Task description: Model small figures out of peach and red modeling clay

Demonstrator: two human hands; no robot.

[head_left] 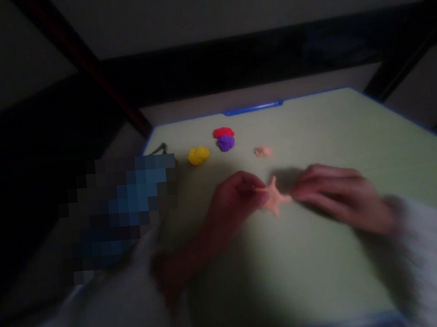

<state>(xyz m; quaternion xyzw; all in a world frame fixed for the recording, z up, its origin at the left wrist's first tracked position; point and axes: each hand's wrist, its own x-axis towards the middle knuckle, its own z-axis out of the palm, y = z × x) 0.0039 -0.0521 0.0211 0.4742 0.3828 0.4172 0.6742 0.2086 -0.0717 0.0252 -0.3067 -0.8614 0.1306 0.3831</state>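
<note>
The left hand [238, 192] pinches one side of a peach star-shaped piece [274, 198] between thumb and fingers. The right hand [336, 194] has its fingertips at the tip of the opposite point; blur hides whether they squeeze it or only touch it. The star lies between the two hands, and I cannot tell whether it clears the table [325, 271] beneath. It looks soft and its points are thin, so an outward pull from the right fingertips could stretch or tear that point, while too firm a left pinch could flatten the body. The two points outside the grip, one beyond and one nearer the wearer, could bend if pressed on the tabletop. Just beyond the grip is a small peach lump [263, 151], where a forward knuckle could brush it. Farther out to the left, a purple lump [226, 142] touches a red lump [223, 132], so their colours could smear together; a yellow lump [199, 156] sits apart, beside them.
</note>
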